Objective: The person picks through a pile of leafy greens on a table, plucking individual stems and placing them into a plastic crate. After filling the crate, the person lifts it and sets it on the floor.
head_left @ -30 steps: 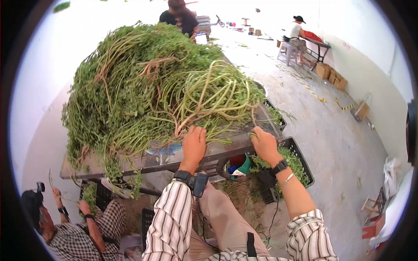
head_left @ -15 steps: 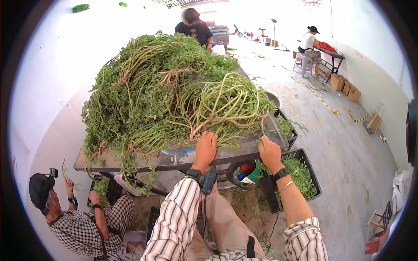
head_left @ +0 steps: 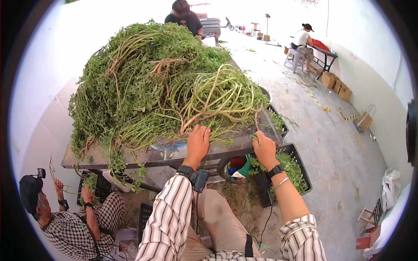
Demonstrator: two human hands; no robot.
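A large heap of green leafy plants (head_left: 139,82) with pale stems and brownish roots covers much of the dark table (head_left: 174,160). At the heap's front edge, by a thick reddish stem, my left hand (head_left: 198,142) has its fingers curled over the table edge; what they hold, if anything, is hidden. Further right, near the table's corner, my right hand (head_left: 264,148) is closed on a thin plant stem (head_left: 256,121) that runs up toward the heap.
Black crates of greens (head_left: 292,172) stand below the table at right. A seated person in checks (head_left: 74,228) handles stems at lower left by another crate (head_left: 102,189). One person (head_left: 187,19) is behind the heap; another (head_left: 302,41) sits at a far table.
The whole view has shifted, so the table, heap and people appear further left and slightly higher. Both hands keep nearly the same places at the table edge.
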